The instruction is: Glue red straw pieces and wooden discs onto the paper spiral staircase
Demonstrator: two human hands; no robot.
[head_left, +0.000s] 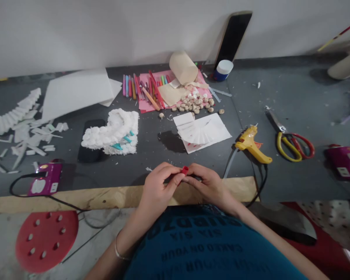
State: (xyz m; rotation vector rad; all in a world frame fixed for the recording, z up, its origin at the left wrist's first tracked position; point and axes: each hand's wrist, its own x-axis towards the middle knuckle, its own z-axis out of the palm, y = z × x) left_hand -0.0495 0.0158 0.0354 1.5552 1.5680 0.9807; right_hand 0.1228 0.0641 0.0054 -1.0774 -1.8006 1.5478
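Note:
Both hands meet at the near edge of a dark table [163, 155], just above my teal shirt. My left hand [157, 184] and my right hand [208, 184] are closed, pinching one small red object [184, 170] between their fingertips. It looks like a pen or marker cap, with a dark part hidden under the right fingers. Directly beyond the hands lies a folded white paper fan on a white sheet [202, 132]. A white ruffled paper model with teal bits [113, 134] sits to the left of it.
A yellow glue gun [252, 144] with its cord lies right of my hands, and red-and-yellow scissors [291, 142] farther right. Coloured pens on pink paper [146, 89], small round discs [196, 104], a cardboard roll and a phone stand at the back. White paper strips [23, 132] litter the left; a red stool [46, 239] is below.

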